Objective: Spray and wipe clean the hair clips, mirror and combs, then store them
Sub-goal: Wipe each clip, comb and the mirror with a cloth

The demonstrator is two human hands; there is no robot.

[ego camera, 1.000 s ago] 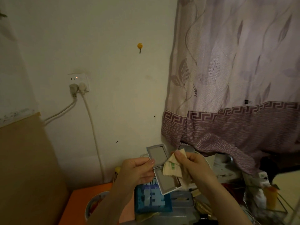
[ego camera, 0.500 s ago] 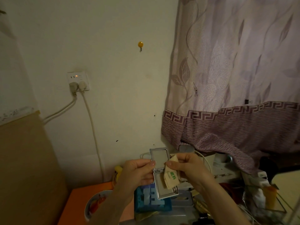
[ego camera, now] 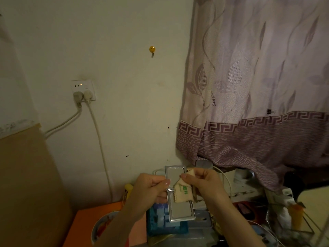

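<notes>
A silver folding mirror (ego camera: 180, 210) is held unfolded and upright in front of me, its two glass panels facing me. My left hand (ego camera: 151, 189) pinches it at the hinge on its left edge, thumb on the front. My right hand (ego camera: 203, 184) grips a small cream wiping cloth (ego camera: 184, 192) with green print and presses it on the mirror around the hinge. No clips, combs or spray bottle can be made out.
Below the hands sit a blue box (ego camera: 165, 223), a grey container (ego camera: 201, 223), a bowl (ego camera: 101, 227) on an orange surface (ego camera: 83, 223) and cluttered items at right. A purple curtain (ego camera: 258, 86) hangs on the right. Cables drop from a wall socket (ego camera: 83, 90).
The mirror has turned from tilted to upright. My right hand has drawn the cloth from the lower panel up to the hinge area.
</notes>
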